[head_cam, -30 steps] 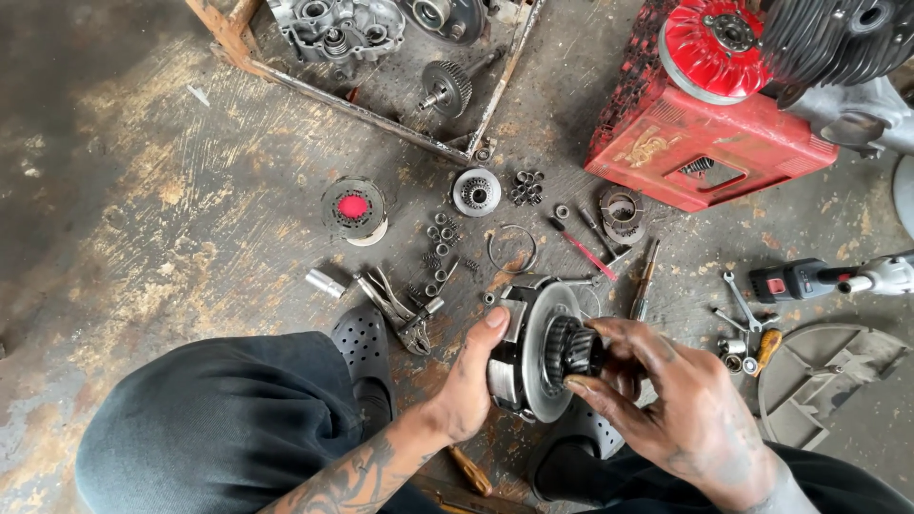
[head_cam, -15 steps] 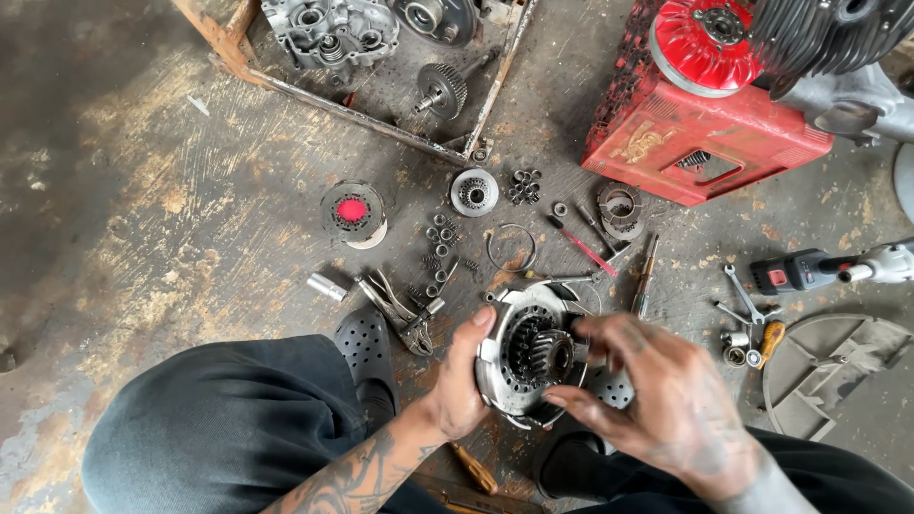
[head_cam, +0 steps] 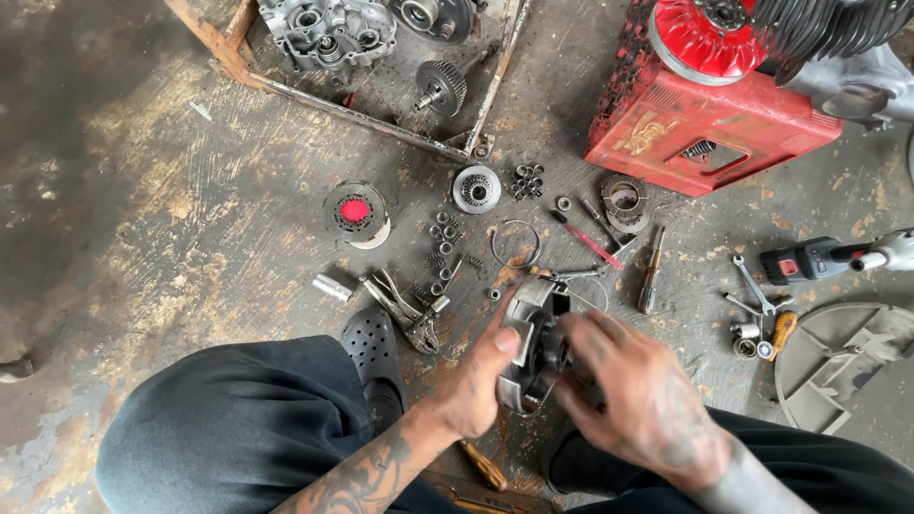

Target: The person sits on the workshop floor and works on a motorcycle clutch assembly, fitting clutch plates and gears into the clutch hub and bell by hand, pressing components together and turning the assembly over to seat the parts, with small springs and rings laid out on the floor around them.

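Both forearms are brought in from the near edge and met over a round metal clutch drum (head_cam: 529, 335), which is held on edge just above the floor between the knees. The left hand (head_cam: 476, 381) is set against the drum's left rim, wrist bent, thumb laid up its side. The right hand (head_cam: 636, 390) is spread over the drum's right face, back upward and slightly blurred. The work is done on a stained, oil-dark concrete floor (head_cam: 143, 219). Small springs and washers (head_cam: 446, 249) are scattered just beyond the drum, with a hub (head_cam: 476, 187) farther off, a disc with a red centre (head_cam: 355, 211) to the left, and pliers (head_cam: 405, 309) beside a black clog (head_cam: 371, 347). A red crate (head_cam: 705, 133) is seen far right, a power tool (head_cam: 828, 257) at the right. The left fingers are curled closed around the drum's rim; the right fingers are spread moderately and pressed on the drum, their tips hidden.
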